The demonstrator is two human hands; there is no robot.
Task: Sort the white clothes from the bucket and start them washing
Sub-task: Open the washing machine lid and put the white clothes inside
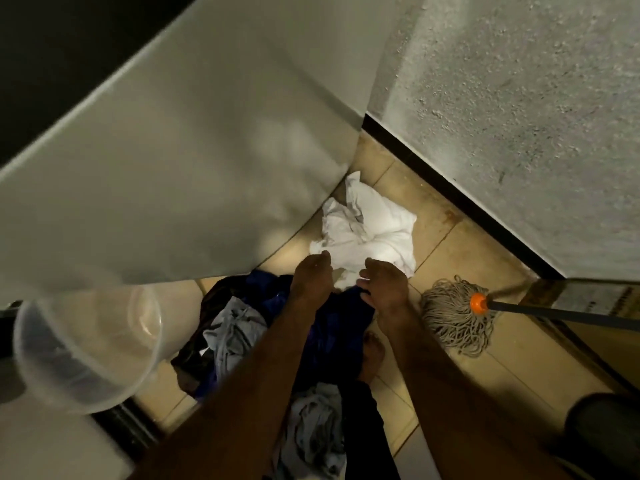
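Note:
A crumpled pile of white clothes lies on the tiled floor against the corner of the white washing machine. Nearer to me is a heap of dark blue, black and grey clothes. Both my arms reach down to where the two piles meet. My left hand has its fingers curled into the near edge of the white cloth. My right hand curls its fingers and thumb on a fold of the same white cloth, above the dark blue fabric. The clear plastic bucket lies tipped at the left with nothing in it.
A string mop with an orange collar and dark handle lies on the floor at the right. A rough plastered wall with a dark skirting runs behind. My bare foot stands beside the dark heap. A dark round object sits at bottom right.

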